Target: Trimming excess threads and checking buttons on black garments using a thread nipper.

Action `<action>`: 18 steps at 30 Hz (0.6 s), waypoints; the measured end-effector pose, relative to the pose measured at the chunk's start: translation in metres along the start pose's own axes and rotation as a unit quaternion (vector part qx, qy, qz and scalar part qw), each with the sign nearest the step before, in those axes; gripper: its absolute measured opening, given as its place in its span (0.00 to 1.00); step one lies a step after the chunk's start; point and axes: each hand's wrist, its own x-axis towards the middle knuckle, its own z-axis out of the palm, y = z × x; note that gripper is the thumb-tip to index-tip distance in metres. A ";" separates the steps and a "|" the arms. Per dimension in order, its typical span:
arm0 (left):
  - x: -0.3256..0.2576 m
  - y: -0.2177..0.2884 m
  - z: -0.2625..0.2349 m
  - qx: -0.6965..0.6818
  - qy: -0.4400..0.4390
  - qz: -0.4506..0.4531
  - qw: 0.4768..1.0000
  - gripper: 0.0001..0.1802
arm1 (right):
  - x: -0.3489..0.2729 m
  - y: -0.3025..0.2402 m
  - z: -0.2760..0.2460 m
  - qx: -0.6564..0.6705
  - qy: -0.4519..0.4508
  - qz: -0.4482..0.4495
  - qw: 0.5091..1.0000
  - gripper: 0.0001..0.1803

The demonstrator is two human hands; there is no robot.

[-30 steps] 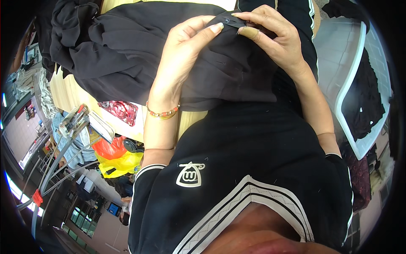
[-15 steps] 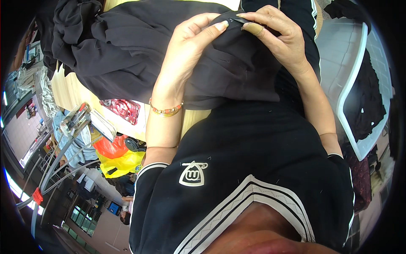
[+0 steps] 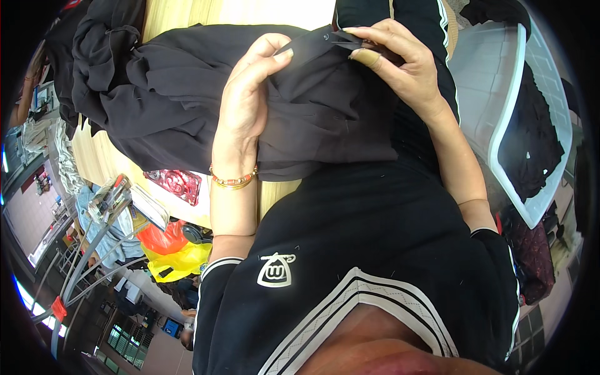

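A dark, thin fabric garment lies in folds across the table and over my lap. My left hand is closed, pinching a folded edge of the garment between thumb and fingers. At the far end of that edge my right hand is closed, with a tan cover on its thumb. Between its thumb and forefinger is a small dark pointed tool, its tips against the cloth; its exact kind is too small to tell. A tiny shiny spot shows on the fabric beside the tips.
The pale wooden table runs beneath the garment. A red patterned item rests near my left forearm, with red and yellow plastic bags below. At right stands a translucent plastic bin holding dark cloth. Metal tubing rises at left.
My left hand has slid left along the garment's edge, away from the right hand, stretching the fabric between them. The tool stays in my right hand. The whole view has shifted slightly.
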 end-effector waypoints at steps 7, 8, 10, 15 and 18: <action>0.001 0.001 -0.005 -0.096 0.008 -0.022 0.995 0.14 | 0.007 0.004 0.008 0.008 -0.005 -0.021 1.000 0.15; 0.001 0.001 -0.006 -0.095 0.008 -0.022 0.995 0.14 | 0.007 0.004 0.007 0.011 -0.009 -0.026 1.000 0.16; 0.002 0.001 -0.009 -0.146 -0.002 -0.036 0.989 0.14 | 0.008 0.003 0.007 0.015 -0.013 -0.032 0.999 0.17; 0.002 0.001 -0.009 -0.157 0.003 -0.037 0.987 0.15 | 0.007 0.001 0.008 0.027 -0.014 -0.008 0.999 0.16; 0.003 -0.001 -0.009 -0.143 0.001 -0.028 0.989 0.15 | 0.008 0.001 0.009 0.016 -0.011 -0.005 1.000 0.16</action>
